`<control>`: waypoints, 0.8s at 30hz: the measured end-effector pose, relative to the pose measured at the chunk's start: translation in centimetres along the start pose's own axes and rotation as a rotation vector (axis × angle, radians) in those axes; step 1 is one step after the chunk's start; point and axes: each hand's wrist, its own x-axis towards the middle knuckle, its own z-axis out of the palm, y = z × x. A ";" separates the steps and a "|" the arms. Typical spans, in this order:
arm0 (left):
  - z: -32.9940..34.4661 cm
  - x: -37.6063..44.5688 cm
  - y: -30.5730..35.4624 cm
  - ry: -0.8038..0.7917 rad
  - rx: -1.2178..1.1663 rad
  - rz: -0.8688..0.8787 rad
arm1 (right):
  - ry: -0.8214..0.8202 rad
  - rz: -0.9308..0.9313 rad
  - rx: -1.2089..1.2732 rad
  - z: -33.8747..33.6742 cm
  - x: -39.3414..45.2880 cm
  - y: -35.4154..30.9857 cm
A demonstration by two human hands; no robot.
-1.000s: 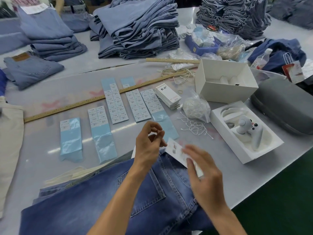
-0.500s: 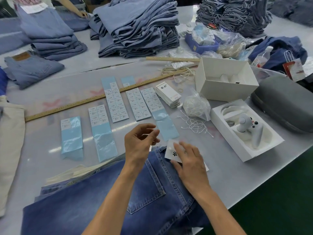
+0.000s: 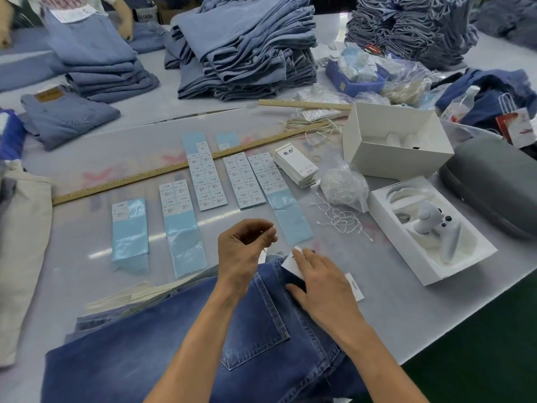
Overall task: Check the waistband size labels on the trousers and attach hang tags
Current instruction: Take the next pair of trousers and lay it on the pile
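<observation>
The left hand pinches a thin white string, the right hand presses the stiff, light white card hang tag flat on limp, heavy dark blue denim trousers, best held by the waistband.

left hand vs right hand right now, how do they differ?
The left hand is raised off the dark blue jeans, fingers curled, pinching a thin white string; the right hand lies low on the waistband. The left hand's fingertips meet in a pinch; the right hand's fingers are straight and spread, pressing the white hang tag flat. Both work at the waistband end of the jeans.
</observation>
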 end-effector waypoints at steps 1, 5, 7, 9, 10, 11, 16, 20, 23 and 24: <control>-0.1 0.0 -0.1 -0.011 0.001 0.004 | -0.055 0.027 0.059 0.4 0.0 0.2; -0.4 -0.3 -0.3 -0.043 -0.005 -0.014 | -0.135 0.145 0.225 0.9 -0.3 0.9; -0.5 -0.2 -0.4 -0.032 -0.004 -0.035 | -0.247 0.209 0.302 0.5 -0.2 1.3; -0.6 -0.2 -0.4 -0.028 -0.014 -0.043 | -0.285 0.264 0.437 -0.1 -0.2 2.0; -0.7 -0.1 -0.4 -0.031 -0.020 -0.046 | -0.257 0.296 0.537 -0.6 -0.1 2.3; -0.7 -0.1 -0.3 -0.035 -0.024 -0.053 | -0.208 0.339 0.655 -1.0 -0.2 2.6; -0.6 0.0 -0.2 -0.035 -0.005 -0.087 | -0.064 0.573 0.929 -2.1 -0.8 3.5; -0.6 0.1 -0.1 -0.019 0.014 -0.070 | -0.149 0.603 1.097 -2.9 -1.5 2.7; -0.5 0.3 -0.1 -0.022 0.051 -0.073 | -0.197 0.454 0.851 -2.5 -2.7 1.0; -0.4 0.3 -0.2 -0.039 0.074 -0.072 | -0.152 0.378 0.656 -2.1 -3.0 0.6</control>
